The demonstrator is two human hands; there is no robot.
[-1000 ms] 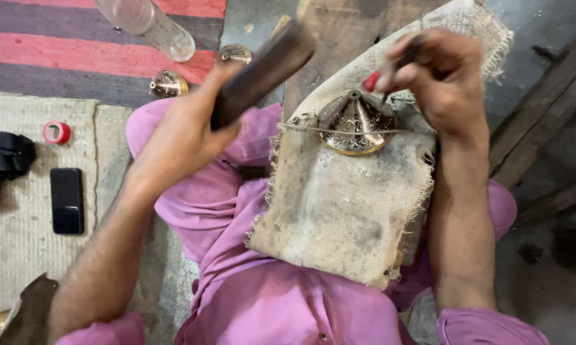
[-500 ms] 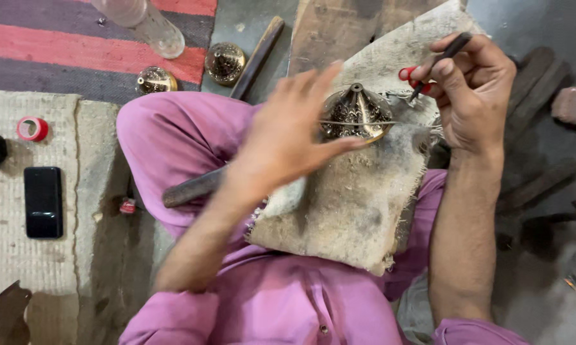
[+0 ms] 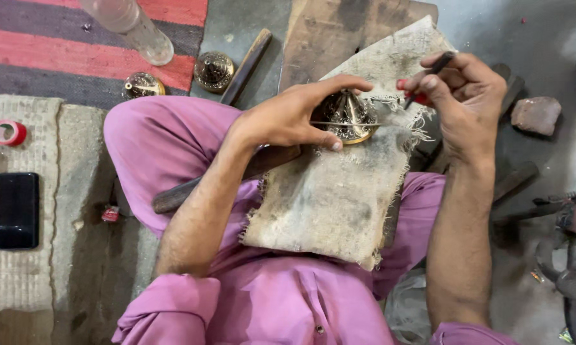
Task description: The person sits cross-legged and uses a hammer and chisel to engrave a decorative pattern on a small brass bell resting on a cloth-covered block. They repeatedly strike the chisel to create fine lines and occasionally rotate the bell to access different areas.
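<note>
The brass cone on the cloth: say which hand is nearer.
Left. The left hand grips the brass cone; the right hand, holding a thin tool, is just beside it.

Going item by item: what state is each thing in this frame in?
Left hand: gripping the brass cone.
Brass cone: upright on the burlap cloth.
Right hand: pinching a thin dark tool.
Wooden stick: lying on the lap, unheld.
Phone: screen dark, flat on the mat.
</note>
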